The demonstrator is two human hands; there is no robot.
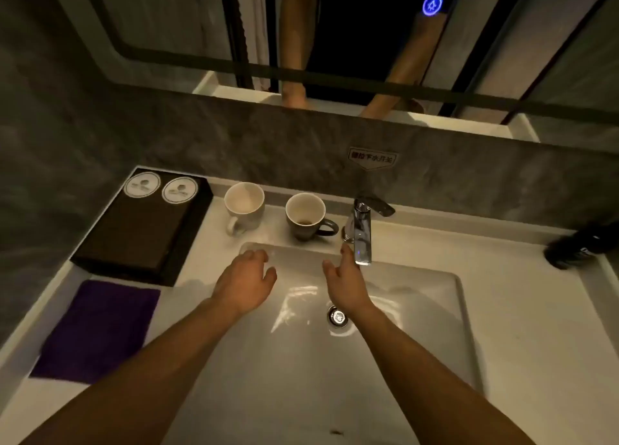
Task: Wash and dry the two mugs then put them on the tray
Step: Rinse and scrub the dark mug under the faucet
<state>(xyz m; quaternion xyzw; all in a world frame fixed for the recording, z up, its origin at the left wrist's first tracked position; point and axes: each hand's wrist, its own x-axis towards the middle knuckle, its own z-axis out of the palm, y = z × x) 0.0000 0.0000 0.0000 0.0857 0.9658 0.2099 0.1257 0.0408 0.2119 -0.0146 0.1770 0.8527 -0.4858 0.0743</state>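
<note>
A mirror ran along the far wall, with a blue lit button glowing in it at the upper right. Below it, a sticker sat on the grey backsplash. A dark object lay at the far right of the counter.

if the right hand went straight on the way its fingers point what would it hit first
Most likely the tap: the right hand points away over the sink, fingertips close beside the spout. Depth is unclear, so it might slip just left of it, toward the handle of the dark mug.
</note>
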